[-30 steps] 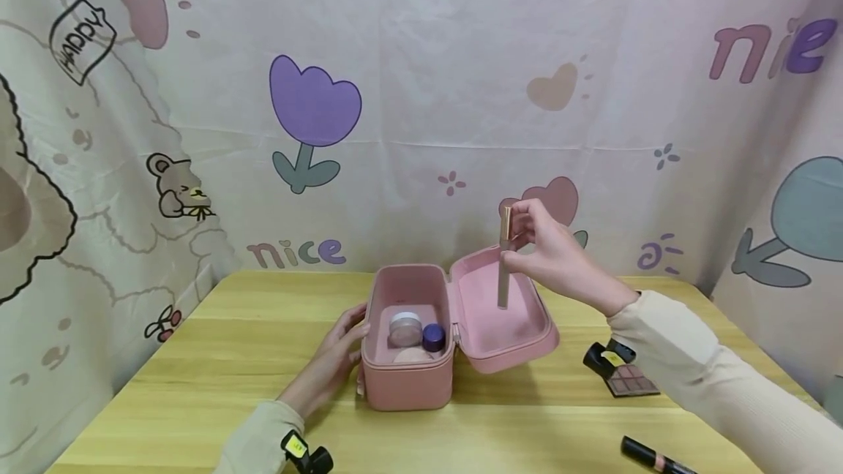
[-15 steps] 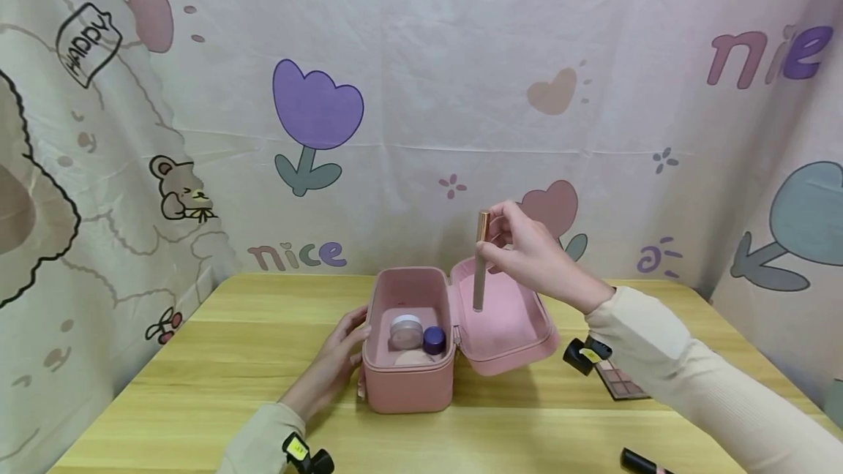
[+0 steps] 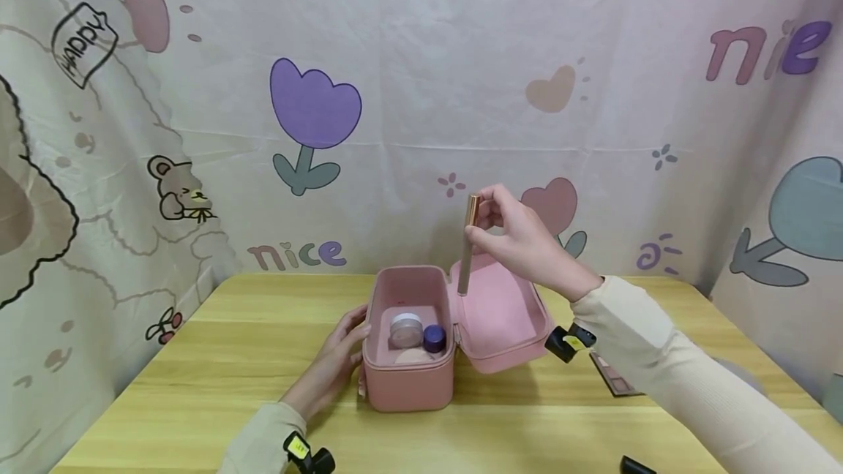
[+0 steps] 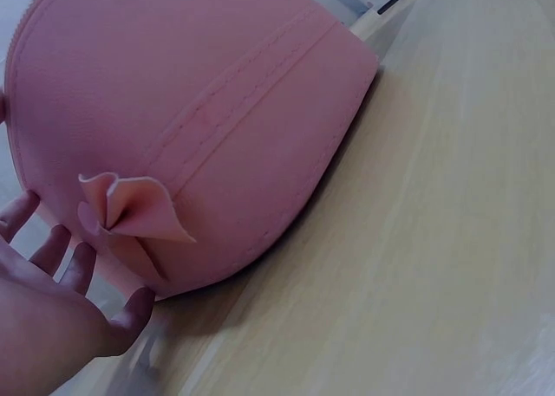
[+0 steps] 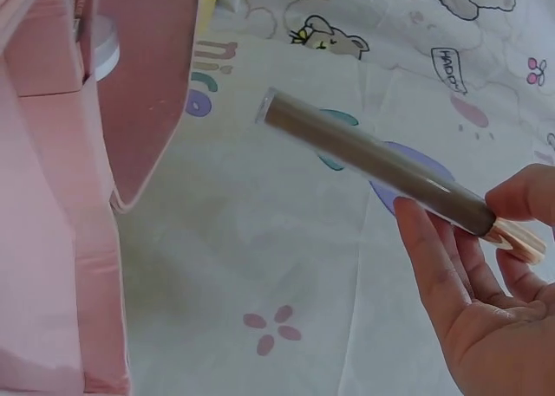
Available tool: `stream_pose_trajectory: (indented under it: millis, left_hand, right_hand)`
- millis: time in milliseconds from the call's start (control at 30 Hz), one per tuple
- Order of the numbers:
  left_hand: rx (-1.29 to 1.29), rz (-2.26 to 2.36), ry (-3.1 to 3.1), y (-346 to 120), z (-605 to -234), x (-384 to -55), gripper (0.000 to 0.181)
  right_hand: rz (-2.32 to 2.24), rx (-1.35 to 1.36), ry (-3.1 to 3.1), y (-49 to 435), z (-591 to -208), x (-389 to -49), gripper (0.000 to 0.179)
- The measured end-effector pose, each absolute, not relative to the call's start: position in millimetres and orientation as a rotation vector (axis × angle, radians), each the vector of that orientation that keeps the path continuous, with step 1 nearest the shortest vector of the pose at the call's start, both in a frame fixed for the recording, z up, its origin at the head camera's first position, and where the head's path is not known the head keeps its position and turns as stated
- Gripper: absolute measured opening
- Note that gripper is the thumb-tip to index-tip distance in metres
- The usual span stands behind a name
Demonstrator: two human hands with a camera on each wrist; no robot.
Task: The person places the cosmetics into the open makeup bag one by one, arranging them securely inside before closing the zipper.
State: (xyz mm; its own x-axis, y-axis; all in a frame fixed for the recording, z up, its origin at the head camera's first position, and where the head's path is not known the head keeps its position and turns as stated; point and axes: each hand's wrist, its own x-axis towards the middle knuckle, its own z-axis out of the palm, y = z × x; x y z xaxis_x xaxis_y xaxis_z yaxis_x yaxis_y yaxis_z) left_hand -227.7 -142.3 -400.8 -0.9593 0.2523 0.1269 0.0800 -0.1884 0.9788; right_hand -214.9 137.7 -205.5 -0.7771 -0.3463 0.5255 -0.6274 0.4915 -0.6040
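Head cam: tube (image 3: 466, 262) pinched in R hand (image 3: 512, 231), best held near-vert. past rim (image 3: 408, 366); case (image 3: 410, 390) touched by uncurled L hand (image 3: 336, 352).

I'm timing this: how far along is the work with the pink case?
Seemingly part-packed: a jar and blue pot already sit inside the pink case. The right hand holds a gold-capped tube, not yet inside. A palette and black item outside probably remain; the lid is open.
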Motion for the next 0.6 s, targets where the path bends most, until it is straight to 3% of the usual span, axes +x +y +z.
stream_pose_trajectory:
  millis: [600]
  left_hand:
    - [0.397, 2.313, 1.921, -141.7, -399.8, -228.0, 0.058]
  right_hand:
    - [1.344, 0.893, -2.453, 110.9, -217.5, -226.1, 0.032]
